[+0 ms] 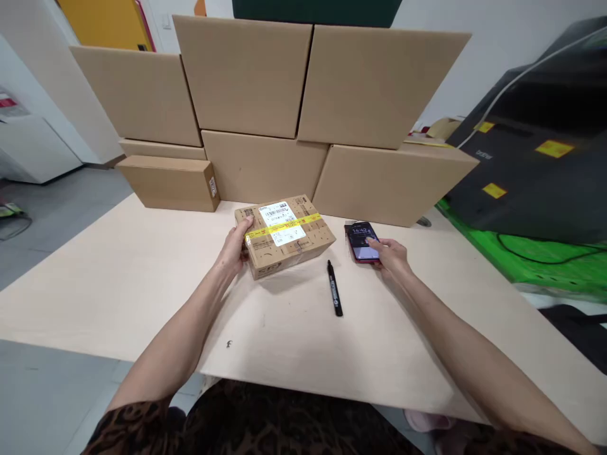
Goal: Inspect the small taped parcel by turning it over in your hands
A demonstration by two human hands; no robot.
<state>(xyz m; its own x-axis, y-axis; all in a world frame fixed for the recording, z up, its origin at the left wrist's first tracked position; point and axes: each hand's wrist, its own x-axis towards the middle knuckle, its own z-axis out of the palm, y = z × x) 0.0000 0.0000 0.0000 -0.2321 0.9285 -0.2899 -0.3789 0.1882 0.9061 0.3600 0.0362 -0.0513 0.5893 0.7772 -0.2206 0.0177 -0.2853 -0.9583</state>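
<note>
Small cardboard parcel (284,235) sits centre frame on the pale wooden table (118,284). Left hand (236,248) is at the parcel's left end, fingers partly curled round that edge, thumb on top near the corner; loose hold, parcel flat on the table. Parcel is boxy matte brown card, with a white printed label (281,222) on top and a glossy yellow tape strip (284,226) across it.

Right of centre, the right hand (391,257) lies mostly flat, fingers stretched and touching the lower edge of a phone (363,241); no grip. Phone is a slim rectangle, lit screen, reddish case, flat on the table.

Black marker (334,288), thin and capped, lies between the hands, touching neither.

Plain large cardboard boxes (303,101) are stacked across the upper frame behind the parcel.
</note>
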